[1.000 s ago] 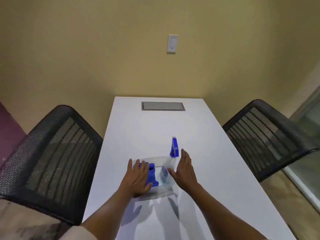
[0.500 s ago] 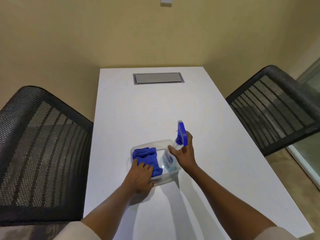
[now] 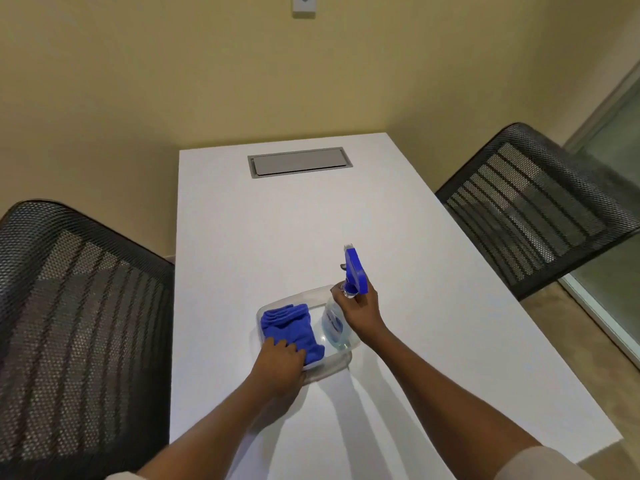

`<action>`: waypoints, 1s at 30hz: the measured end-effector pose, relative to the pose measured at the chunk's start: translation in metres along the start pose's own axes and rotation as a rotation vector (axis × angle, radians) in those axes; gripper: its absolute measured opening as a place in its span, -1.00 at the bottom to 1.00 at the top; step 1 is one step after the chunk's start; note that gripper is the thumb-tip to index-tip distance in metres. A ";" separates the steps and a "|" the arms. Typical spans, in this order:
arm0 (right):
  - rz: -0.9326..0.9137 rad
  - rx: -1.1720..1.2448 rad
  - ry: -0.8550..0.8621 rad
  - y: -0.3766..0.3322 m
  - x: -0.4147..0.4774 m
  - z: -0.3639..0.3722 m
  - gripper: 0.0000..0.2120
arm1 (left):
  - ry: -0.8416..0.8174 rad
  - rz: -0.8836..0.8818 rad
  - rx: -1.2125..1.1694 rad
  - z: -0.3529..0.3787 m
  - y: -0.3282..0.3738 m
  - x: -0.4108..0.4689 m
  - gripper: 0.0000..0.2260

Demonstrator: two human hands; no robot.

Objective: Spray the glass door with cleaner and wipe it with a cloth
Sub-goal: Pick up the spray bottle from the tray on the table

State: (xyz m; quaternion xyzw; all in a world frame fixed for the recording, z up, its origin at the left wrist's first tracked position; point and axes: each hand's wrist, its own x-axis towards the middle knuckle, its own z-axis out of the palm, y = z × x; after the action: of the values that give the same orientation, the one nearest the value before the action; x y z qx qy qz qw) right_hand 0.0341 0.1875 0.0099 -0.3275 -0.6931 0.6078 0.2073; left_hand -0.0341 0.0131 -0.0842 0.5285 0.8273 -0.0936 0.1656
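A clear plastic tub (image 3: 330,368) sits on the white table (image 3: 277,237). Inside it lies a folded blue cloth (image 3: 289,325), and my left hand (image 3: 280,363) is closed over the cloth's near edge. A spray bottle (image 3: 334,327) with a blue trigger head (image 3: 355,271) stands in the tub's right side. My right hand (image 3: 360,310) is wrapped around the bottle's neck just below the trigger. The glass door (image 3: 616,244) shows only as a strip at the far right edge.
Black mesh chairs stand on both sides of the table: one chair (image 3: 79,323) at the left, another chair (image 3: 533,206) at the right. A grey cable hatch (image 3: 299,162) is set into the table's far end. A wall switch (image 3: 304,3) hangs above.
My right hand went from open beside the bottle to closed around its neck. My left hand slid to the cloth's near edge and closed on it. The camera tilted downward.
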 end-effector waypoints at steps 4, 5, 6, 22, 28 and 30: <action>-0.001 0.007 0.025 -0.010 -0.002 0.000 -0.65 | -0.079 0.014 -0.037 -0.010 0.001 0.001 -0.65; -0.010 0.015 0.038 -0.013 -0.003 -0.001 -0.64 | -0.089 0.019 -0.047 -0.013 0.000 0.002 -0.63; -0.020 0.023 0.053 -0.016 -0.004 -0.002 -0.64 | -0.098 0.021 -0.059 -0.016 -0.001 0.002 -0.61; -0.058 0.169 0.356 -0.078 -0.081 -0.095 -0.64 | 0.135 0.176 -0.141 -0.079 0.075 0.013 -0.33; -0.040 0.196 0.602 -0.076 -0.178 -0.156 -0.60 | 0.124 0.414 0.043 -0.090 0.159 -0.011 -0.36; -0.061 0.172 0.703 -0.077 -0.225 -0.173 -0.70 | 0.127 0.501 0.080 -0.090 0.192 -0.027 -0.39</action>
State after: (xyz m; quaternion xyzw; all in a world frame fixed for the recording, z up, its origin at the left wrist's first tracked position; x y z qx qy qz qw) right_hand 0.2949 0.1470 0.1405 -0.4772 -0.5353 0.5075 0.4777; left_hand 0.1349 0.1013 0.0136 0.7280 0.6749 -0.0487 0.1103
